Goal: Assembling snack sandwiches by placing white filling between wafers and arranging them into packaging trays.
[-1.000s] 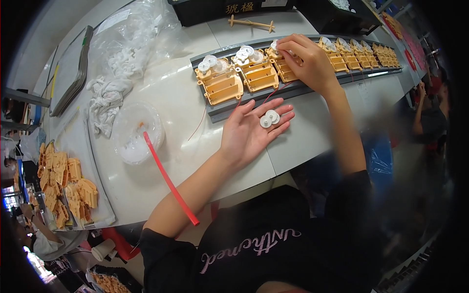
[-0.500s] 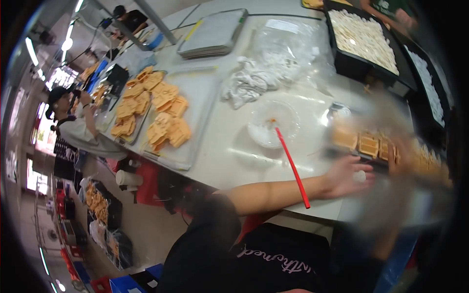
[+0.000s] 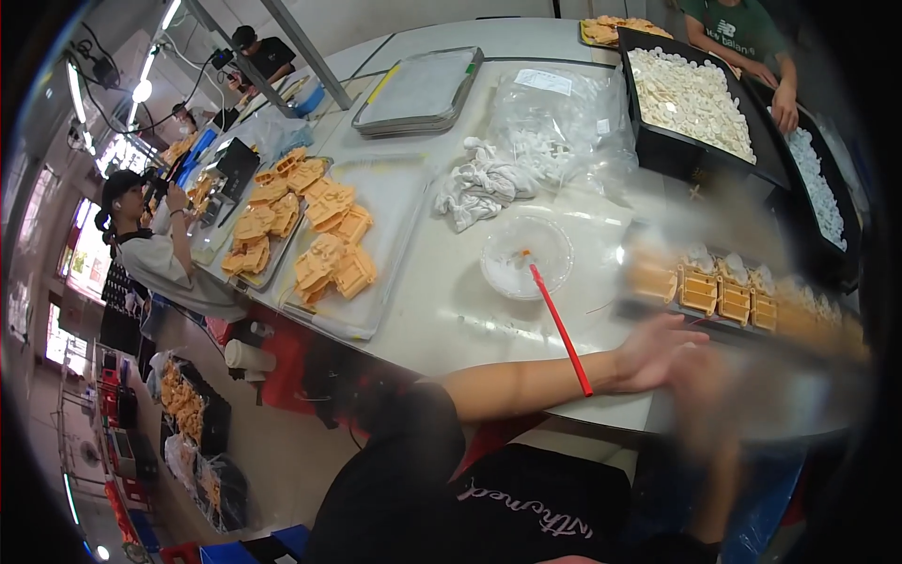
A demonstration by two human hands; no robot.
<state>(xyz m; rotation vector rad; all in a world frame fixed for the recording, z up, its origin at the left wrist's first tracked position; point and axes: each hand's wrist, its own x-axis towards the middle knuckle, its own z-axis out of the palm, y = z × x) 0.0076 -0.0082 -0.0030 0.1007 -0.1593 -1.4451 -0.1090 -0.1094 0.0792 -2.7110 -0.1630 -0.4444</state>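
Right hand (image 3: pixel 701 378) (grip indiscernible) has moved from yellow housings (image 3: pixel 698 290) to open left hand (image 3: pixel 648 353) (contents indiscernible); housing work apparently pauses.

black shirt (image 3: pixel 578 479) | left sleeve (image 3: pixel 404 442): black, elbow-length | pale-pink script lettering (image 3: pixel 532 514)

Right hand (image 3: pixel 705 381): one smear, fingers indistinct from here. Left hand (image 3: pixel 653 352): palm partly covered by the right; contents, if any, I cannot make out. Row of yellow housings (image 3: pixel 733 301): both ends blurred. Small white pieces (image 3: pixel 691 99) in black bin (image 3: pixel 662 146): shapes too small for me to tell. Co-worker in green shirt (image 3: pixel 738 36): head cut off at top edge.
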